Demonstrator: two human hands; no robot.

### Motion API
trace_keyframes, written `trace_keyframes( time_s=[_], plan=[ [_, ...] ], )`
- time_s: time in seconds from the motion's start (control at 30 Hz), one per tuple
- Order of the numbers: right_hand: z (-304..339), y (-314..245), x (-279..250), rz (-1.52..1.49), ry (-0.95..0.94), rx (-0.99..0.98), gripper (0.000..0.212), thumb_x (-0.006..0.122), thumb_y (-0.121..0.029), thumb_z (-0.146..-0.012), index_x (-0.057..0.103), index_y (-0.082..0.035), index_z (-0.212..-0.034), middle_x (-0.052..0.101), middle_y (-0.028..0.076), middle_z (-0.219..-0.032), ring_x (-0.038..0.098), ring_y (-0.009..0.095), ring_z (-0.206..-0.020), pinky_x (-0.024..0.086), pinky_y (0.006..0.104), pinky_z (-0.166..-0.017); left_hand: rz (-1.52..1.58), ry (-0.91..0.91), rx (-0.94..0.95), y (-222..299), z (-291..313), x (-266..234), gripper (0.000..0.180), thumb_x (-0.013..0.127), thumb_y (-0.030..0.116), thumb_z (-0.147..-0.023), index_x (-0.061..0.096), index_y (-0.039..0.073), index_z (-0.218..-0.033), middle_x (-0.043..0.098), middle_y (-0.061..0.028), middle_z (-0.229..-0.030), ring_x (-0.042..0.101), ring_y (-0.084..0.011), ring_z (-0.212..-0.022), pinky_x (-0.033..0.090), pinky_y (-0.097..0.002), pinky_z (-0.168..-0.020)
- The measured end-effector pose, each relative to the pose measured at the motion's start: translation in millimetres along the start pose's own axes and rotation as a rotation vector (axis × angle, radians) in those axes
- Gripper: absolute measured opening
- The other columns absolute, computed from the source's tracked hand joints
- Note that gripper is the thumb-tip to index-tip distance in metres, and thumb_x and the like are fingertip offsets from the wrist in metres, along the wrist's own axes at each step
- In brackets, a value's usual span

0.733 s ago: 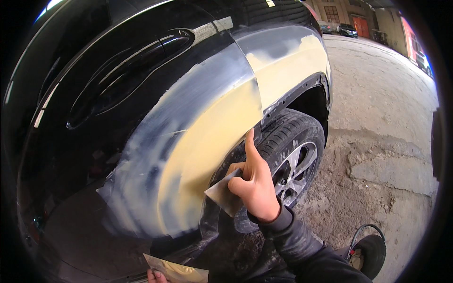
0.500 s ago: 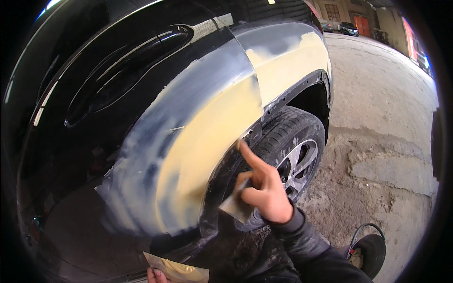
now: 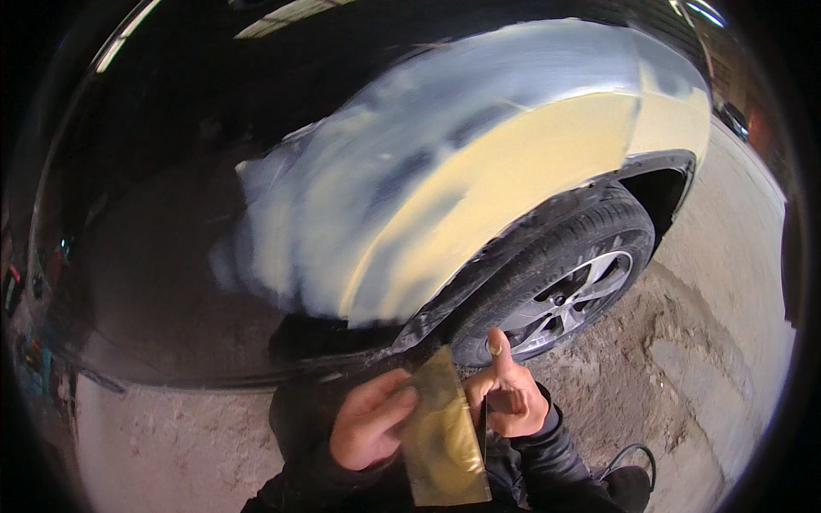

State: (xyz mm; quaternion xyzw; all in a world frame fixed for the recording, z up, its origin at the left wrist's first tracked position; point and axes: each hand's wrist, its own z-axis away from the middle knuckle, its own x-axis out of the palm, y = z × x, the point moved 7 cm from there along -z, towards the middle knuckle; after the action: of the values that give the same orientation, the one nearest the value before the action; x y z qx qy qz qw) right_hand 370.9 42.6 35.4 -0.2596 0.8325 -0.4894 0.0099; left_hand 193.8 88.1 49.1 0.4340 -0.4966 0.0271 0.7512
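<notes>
My left hand (image 3: pixel 369 419) is closed on the edge of a thin flat putty plate (image 3: pixel 446 462), which has yellow putty smeared over it. To its right, my right hand (image 3: pixel 516 395) has its thumb raised, with a dab of yellow at the tip. Its other fingers are curled round a thin putty scraper (image 3: pixel 486 426), seen almost edge-on beside the plate. Beyond both hands is a black car's rear panel (image 3: pixel 171 222), with grey sanded areas and a broad band of yellow filler (image 3: pixel 505 162) above the wheel arch. Neither hand touches the panel.
The car's tyre (image 3: pixel 547 256) and its spoked alloy wheel (image 3: pixel 560 299) stand just beyond my right hand. Rough concrete floor (image 3: pixel 684 342) stretches to the right. A round dark object with a hose-like loop (image 3: pixel 633 483) is at the lower right.
My right hand has left the wheel-arch edge, where its index finger was touching, and come down beside the plate. My left hand has raised the plate into fuller view. The view has shifted.
</notes>
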Motion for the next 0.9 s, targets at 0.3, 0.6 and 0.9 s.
trace_keyframes(
  time_s=[0.3, 0.6, 0.9],
  plan=[
    [-6.9, 4.8, 23.1, 0.411, 0.053, -0.084, 0.108, 0.08, 0.006, -0.087, 0.017, -0.014, -0.172, 0.071, 0.019, -0.131, 0.071, 0.028, -0.116, 0.051, 0.0356, -0.103, -0.389, 0.039, 0.044, 1.7, 4.9, 10.0, 0.021, 0.064, 0.019, -0.108, 0.063, -0.002, -0.11, 0.055, 0.0029, -0.087, 0.044, -0.0044, -0.077, 0.034, -0.0235, -0.069],
    [-6.6, 6.9, 14.4, 0.738, 0.046, -0.137, 0.1, 0.084, 0.0, -0.074, 0.042, -0.009, -0.164, 0.072, 0.022, -0.104, 0.072, 0.037, -0.083, 0.056, 0.0378, -0.078, -0.466, 0.11, 0.129, 10.5, 4.4, -4.3, 0.022, 0.066, 0.019, -0.106, 0.063, -0.003, -0.11, 0.054, 0.0033, -0.082, 0.042, -0.0036, -0.072, 0.032, -0.0232, -0.065],
    [14.6, 26.9, -12.8, 0.875, 0.25, 0.156, 0.094, 0.067, 0.002, -0.071, 0.04, 0.003, -0.162, 0.066, 0.015, -0.083, 0.068, 0.03, -0.072, 0.056, 0.035, -0.074, -0.426, 0.128, 0.202, 17.0, 7.5, -8.2, 0.021, 0.066, 0.018, -0.105, 0.067, 0.001, -0.116, 0.061, 0.0049, -0.089, 0.048, -0.0022, -0.076, 0.035, -0.0224, -0.066]
  ],
)
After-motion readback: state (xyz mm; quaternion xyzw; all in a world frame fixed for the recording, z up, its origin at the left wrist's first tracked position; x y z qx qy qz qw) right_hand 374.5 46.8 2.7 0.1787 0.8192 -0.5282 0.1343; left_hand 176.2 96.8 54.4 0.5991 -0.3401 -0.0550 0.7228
